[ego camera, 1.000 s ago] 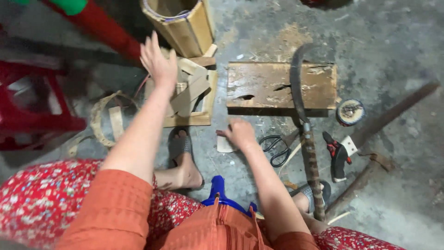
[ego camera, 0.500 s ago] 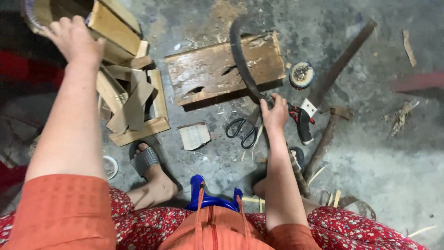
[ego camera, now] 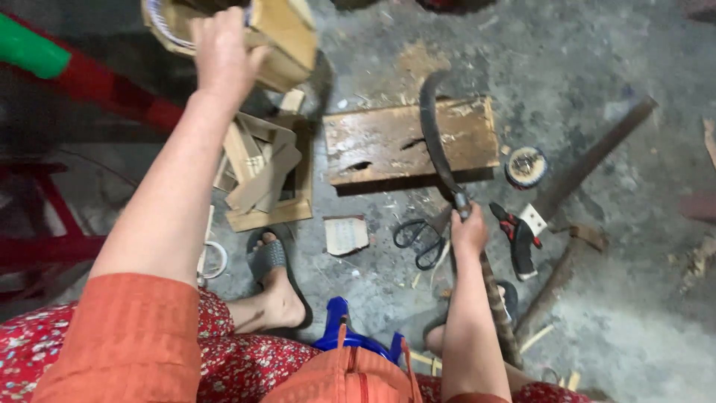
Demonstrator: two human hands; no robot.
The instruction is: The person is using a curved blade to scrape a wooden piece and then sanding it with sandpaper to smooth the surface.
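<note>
- Left hand (ego camera: 222,46): grip closed on the bamboo basket (ego camera: 276,37), raised left of the wooden board (ego camera: 410,142).
- Right hand (ego camera: 468,233): grip closed around the curved knife (ego camera: 436,138), blade lying across the board.

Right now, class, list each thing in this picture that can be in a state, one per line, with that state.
Left hand: closed on the bamboo basket.
Bamboo basket: tilted, lifted.
Right hand: wrapped around the curved knife.
Curved knife: blade across the wooden board.
Scissors: lying on the floor, slightly open.
Tape roll: lying flat.
Sandal: worn on foot.
</note>
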